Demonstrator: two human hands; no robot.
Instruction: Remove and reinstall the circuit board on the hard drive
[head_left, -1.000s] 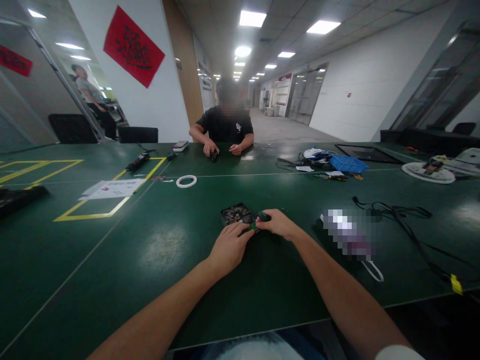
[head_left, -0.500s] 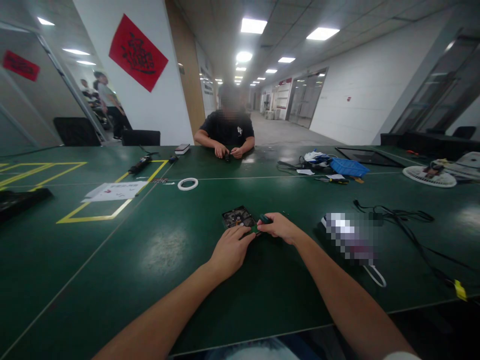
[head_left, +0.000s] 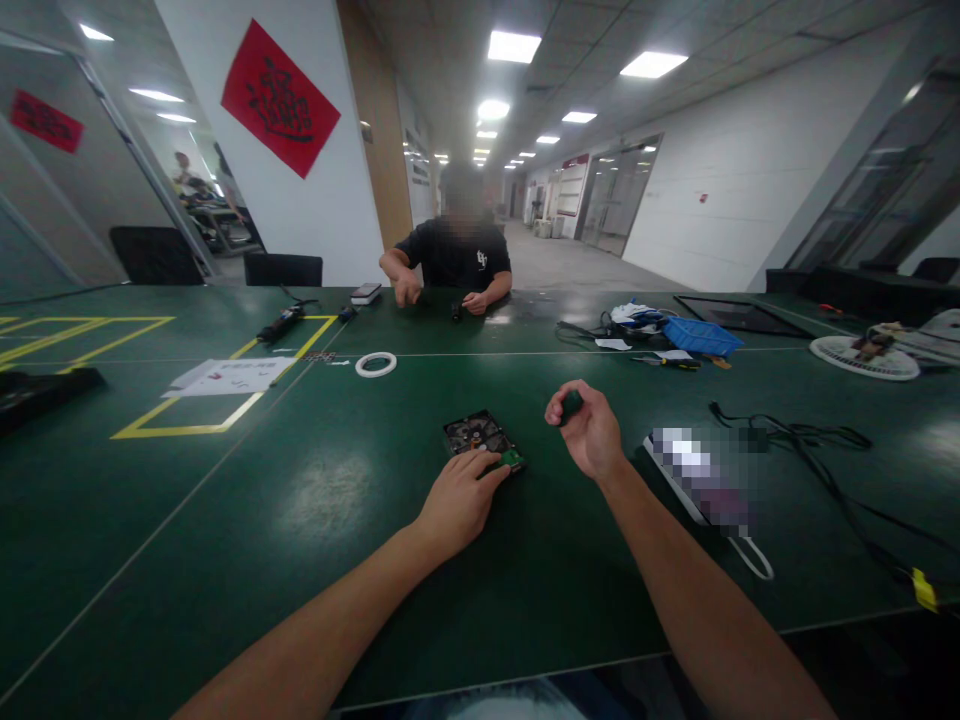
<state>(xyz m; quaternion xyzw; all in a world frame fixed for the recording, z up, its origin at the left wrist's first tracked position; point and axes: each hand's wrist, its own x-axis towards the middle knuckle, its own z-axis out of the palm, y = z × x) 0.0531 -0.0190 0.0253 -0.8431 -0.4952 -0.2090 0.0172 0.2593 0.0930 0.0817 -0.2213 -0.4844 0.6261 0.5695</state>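
Note:
A hard drive lies on the green table with its circuit-board side up; a green board shows at its near right corner. My left hand grips the near edge of the drive, fingers over the top and thumb by the green board. Up and to the right of the drive, apart from it, my right hand is raised with its fingers curled round a screwdriver. Only the dark green handle shows; its shaft is hidden.
A pixelated white-edged object with a loop lies right of my right hand, then black cables. Beyond are a blue tray, a white ring and papers. A person sits opposite.
My right hand has lifted the screwdriver off the drive, up and to the right, and turned. My left hand stays put. The person opposite has moved one hand out sideways.

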